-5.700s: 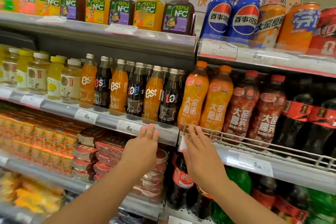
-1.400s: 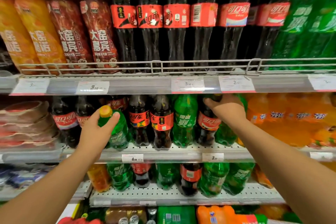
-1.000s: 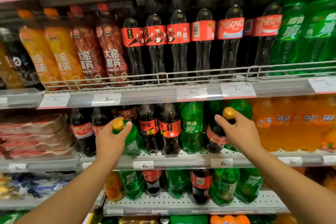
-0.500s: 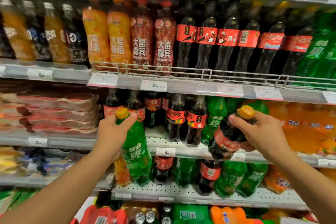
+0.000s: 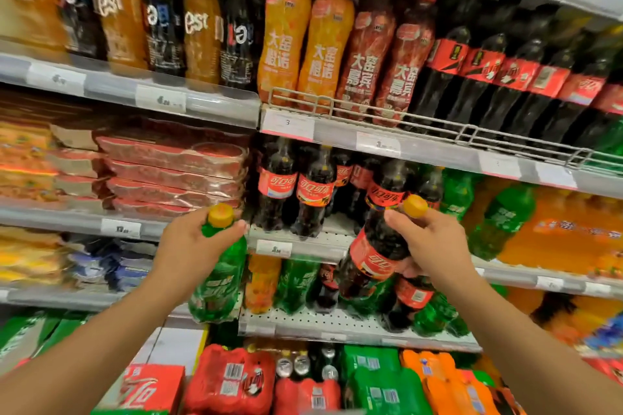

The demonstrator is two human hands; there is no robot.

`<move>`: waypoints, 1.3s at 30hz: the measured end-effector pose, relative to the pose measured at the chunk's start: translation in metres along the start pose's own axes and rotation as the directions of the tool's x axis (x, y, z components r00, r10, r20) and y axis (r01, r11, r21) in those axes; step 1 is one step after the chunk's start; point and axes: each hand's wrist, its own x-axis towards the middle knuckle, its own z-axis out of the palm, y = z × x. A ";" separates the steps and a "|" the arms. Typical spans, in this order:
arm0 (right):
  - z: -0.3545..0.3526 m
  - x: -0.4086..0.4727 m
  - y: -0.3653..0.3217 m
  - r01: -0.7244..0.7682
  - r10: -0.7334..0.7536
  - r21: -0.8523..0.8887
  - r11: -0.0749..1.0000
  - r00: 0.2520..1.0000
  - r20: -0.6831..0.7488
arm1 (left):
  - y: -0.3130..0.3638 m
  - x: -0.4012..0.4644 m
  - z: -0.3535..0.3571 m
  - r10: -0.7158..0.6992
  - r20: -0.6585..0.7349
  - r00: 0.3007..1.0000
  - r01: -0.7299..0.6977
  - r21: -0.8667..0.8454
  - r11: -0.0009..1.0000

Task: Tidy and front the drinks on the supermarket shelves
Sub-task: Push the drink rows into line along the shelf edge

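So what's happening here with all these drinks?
A person is tidying a supermarket drinks shelf. Their left hand grips a green bottle by the neck, and their right hand grips a dark cola bottle just under its yellow cap. Both bottles are held out in front of the shelf, not yet put in place.

"est" on orange bottles (image 5: pixel 201 27), "3" on price tag (image 5: pixel 287 124)

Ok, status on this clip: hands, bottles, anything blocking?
Left hand grips green bottle by the neck. Right hand grips cola bottle, tilted. Both held off the shelf; nothing blocking.
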 end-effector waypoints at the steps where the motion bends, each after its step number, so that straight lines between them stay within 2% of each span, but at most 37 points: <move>1: 0.007 0.005 -0.002 0.005 -0.005 -0.011 1.000 1.000 0.005 | -0.001 0.001 -0.004 -0.006 0.002 1.000 0.006 -0.006 1.000; 16: 0.055 0.097 0.013 0.074 -0.080 -0.081 0.994 0.994 -0.077 | -0.011 0.009 0.007 -0.082 0.124 0.989 0.089 -0.051 0.995; 28: 0.069 0.153 0.021 0.043 -0.038 -0.160 0.986 0.999 0.030 | -0.012 0.004 0.024 -0.166 0.104 0.981 0.173 -0.068 0.983; 33: 0.082 0.182 0.006 -0.028 0.052 -0.366 0.930 0.997 0.057 | -0.015 0.002 0.030 -0.177 0.144 0.974 0.189 -0.071 0.980; 39: 0.090 0.192 0.013 -0.004 0.047 -0.545 0.838 0.997 0.065 | -0.016 0.005 0.038 -0.189 0.158 0.969 0.204 -0.080 0.976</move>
